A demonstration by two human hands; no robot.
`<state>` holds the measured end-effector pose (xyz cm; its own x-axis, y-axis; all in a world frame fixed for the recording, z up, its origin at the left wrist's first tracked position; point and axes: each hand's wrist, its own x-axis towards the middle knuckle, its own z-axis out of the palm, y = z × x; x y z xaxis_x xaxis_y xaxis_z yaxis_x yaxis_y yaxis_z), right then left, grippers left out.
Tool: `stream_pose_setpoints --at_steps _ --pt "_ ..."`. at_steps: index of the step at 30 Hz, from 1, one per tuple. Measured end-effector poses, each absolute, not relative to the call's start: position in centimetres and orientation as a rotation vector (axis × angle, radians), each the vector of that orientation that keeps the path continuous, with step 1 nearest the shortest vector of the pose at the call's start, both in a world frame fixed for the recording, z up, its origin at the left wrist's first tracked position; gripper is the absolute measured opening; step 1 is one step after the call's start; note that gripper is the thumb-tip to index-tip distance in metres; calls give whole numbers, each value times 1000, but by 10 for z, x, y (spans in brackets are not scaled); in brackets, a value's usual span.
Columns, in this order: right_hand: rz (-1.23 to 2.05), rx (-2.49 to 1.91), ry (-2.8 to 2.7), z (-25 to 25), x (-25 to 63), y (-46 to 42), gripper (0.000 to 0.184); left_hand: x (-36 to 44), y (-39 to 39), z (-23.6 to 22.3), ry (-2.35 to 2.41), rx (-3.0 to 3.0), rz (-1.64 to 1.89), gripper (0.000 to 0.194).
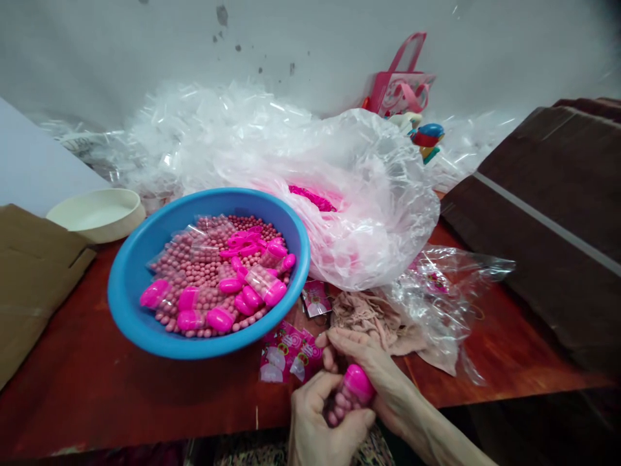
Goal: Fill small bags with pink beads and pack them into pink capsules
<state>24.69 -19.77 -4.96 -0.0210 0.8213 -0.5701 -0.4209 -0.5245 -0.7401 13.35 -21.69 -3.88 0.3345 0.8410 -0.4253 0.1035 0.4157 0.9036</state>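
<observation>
At the table's front edge, my left hand (323, 421) is closed around a small clear bottle (343, 402) with a bright pink cap, filled with pink beads. It tilts, cap up and to the right. My right hand (361, 353) is beside the cap, its fingers bent together; what they hold, if anything, is hidden. Pink printed cards (291, 353) lie just left of my right fingertips, with another small card (316, 299) behind. To the left stands a blue basin (194, 349) of pink beads, holding several capped bottles (264, 285) and loose pink pieces (242, 241).
A large translucent bag (373, 226) with pink contents lies behind the basin, before heaped clear plastic (204, 142). A crumpled cloth (369, 317) and clear bag (446, 291) lie right. Cardboard (39, 278), a cream dish (99, 217) and a dark brown stack (543, 226) flank the table.
</observation>
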Motion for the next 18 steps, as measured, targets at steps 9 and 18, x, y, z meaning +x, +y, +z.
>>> stream_pose_setpoints --at_steps 9,18 --pt "1662 -1331 -388 -48 240 -191 41 124 -205 -30 993 751 579 11" --pt "1201 -1739 -1058 -22 257 -206 49 115 -195 -35 1026 691 752 40"
